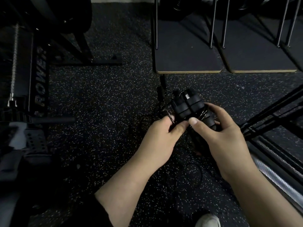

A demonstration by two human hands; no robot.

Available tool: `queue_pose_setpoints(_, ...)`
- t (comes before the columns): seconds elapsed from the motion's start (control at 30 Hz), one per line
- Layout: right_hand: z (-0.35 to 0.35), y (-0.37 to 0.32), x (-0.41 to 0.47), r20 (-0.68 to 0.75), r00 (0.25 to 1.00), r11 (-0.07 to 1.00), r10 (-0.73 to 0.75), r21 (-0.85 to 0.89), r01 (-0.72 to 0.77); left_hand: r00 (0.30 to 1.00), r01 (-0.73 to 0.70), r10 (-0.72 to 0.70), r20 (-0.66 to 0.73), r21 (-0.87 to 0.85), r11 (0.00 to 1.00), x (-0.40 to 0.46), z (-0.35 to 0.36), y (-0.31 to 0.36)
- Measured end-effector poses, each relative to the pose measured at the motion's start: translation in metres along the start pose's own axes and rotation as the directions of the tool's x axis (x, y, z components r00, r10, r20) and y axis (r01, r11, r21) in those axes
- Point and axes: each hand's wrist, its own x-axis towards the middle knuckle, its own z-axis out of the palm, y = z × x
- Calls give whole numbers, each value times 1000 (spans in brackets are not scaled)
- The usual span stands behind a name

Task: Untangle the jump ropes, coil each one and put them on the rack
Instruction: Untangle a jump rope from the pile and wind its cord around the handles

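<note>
Nearest me, thin black cord point(195, 171) loops loosely on the speckled floor point(101, 102). Above it, my left hand point(161, 136) pinches a cord loop, and my right hand point(219, 128) has its grip curled around the bundled black jump rope handles point(185, 106). Farther off stand dark boards point(186, 51).

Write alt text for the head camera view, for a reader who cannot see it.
A person's left hand and right hand together grip a bundle of black jump rope handles wound with thin cord, held above a dark speckled gym floor. More tangled black rope lies on the floor beneath.
</note>
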Motion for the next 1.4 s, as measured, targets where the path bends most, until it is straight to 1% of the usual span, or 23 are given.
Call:
queue_pose_setpoints(0.07, -1, 1, 1, 2, 1000, 1000, 31, 1, -31, 1000, 0, 2, -14, 78, 997, -1, 0, 0)
queue_pose_setpoints(0.13, -1, 1, 3, -14, 999, 999, 42, 18, -41, 999, 36, -36, -3, 120, 992, -1, 0, 1)
queue_pose_setpoints(0.23, -2, 2, 5, -53, 999, 999, -2, -35, 0, 997, 54, -61, 52, 117, 992, 1, -2, 4)
queue_pose_setpoints(0.3, -3, 5, 6, -70, 996, 990, -58, -132, 48, 994, 85, -95, 57, 154, 984, 3, -7, 6)
queue_pose_setpoints(0.37, -6, 8, 9, -76, 992, 959, -102, -272, 78, 990, 112, -127, 57, 211, 971, 5, -14, 5)
queue_pose_setpoints(0.43, -10, 10, 11, -71, 990, 907, -118, -414, 78, 988, 101, -134, 82, 323, 941, 6, -23, 4)
queue_pose_setpoints(0.47, -10, 8, 12, -63, 992, 874, -109, -481, 66, 986, 70, -125, 107, 414, 908, 5, -29, 5)
queue_pose_setpoints(0.53, -11, 6, 12, -11, 995, 799, -100, -597, 74, 983, -34, -80, 165, 589, 807, 3, -41, 12)
queue_pose_setpoints(0.6, -9, 2, 11, 94, 992, 719, -87, -683, 127, 976, -118, -42, 214, 678, 725, 1, -52, 23)
queue_pose_setpoints(0.67, -7, -2, 10, 192, 981, 651, -4, -745, 148, 961, -193, -10, 276, 697, 691, 0, -62, 31)
queue_pose_setpoints(0.73, -7, -5, 9, 300, 948, 629, 106, -759, 170, 945, -249, 27, 325, 666, 703, 2, -69, 37)
queue_pose_setpoints(0.8, -8, -4, 8, 413, 892, 648, 185, -734, 206, 936, -276, 51, 349, 635, 722, 5, -74, 42)
queue_pose_setpoints(0.83, -10, -5, 7, 460, 864, 676, 205, -704, 215, 930, -281, 57, 362, 604, 746, 6, -74, 44)
queue_pose_setpoints(0.9, -14, -6, 6, 546, 814, 784, 198, -587, 202, 919, -297, 95, 384, 513, 805, 7, -76, 48)
queue_pose_setpoints(0.97, -20, -10, 3, 613, 773, 903, 164, -408, 132, 909, -296, 131, 395, 391, 871, 8, -77, 50)
queue_pose_setpoints(1.0, -23, -13, 1, 643, 753, 948, 139, -305, 85, 906, -282, 150, 396, 302, 911, 8, -77, 50)
queue_pose_setpoints(1.07, -26, -17, -4, 691, 719, 995, 73, -101, -4, 911, -197, 168, 377, 40, 980, 8, -77, 47)
queue_pose_setpoints(1.1, -26, -18, -7, 705, 708, 999, 42, -18, -42, 909, -136, 166, 381, -106, 985, 8, -75, 44)
queue_pose_setpoints(1.17, -25, -20, -12, 720, 694, 992, -3, 91, -89, 893, -5, 146, 425, -316, 949, 5, -69, 42)
queue_pose_setpoints(1.23, -23, -22, -14, 708, 705, 980, -38, 165, -112, 912, 98, 93, 399, -434, 896, 4, -59, 44)
queue_pose_setpoints(1.3, -21, -25, -14, 647, 760, 962, -68, 243, -121, 953, 141, 26, 301, -521, 842, 3, -48, 48)
queue_pose_setpoints(1.33, -20, -27, -13, 601, 795, 949, -79, 289, -124, 971, 90, 42, 236, -522, 848, 1, -41, 50)
queue_pose_setpoints(1.4, -18, -31, -11, 509, 857, 932, -80, 344, -117, 991, -26, 81, 109, -428, 903, -3, -27, 50)
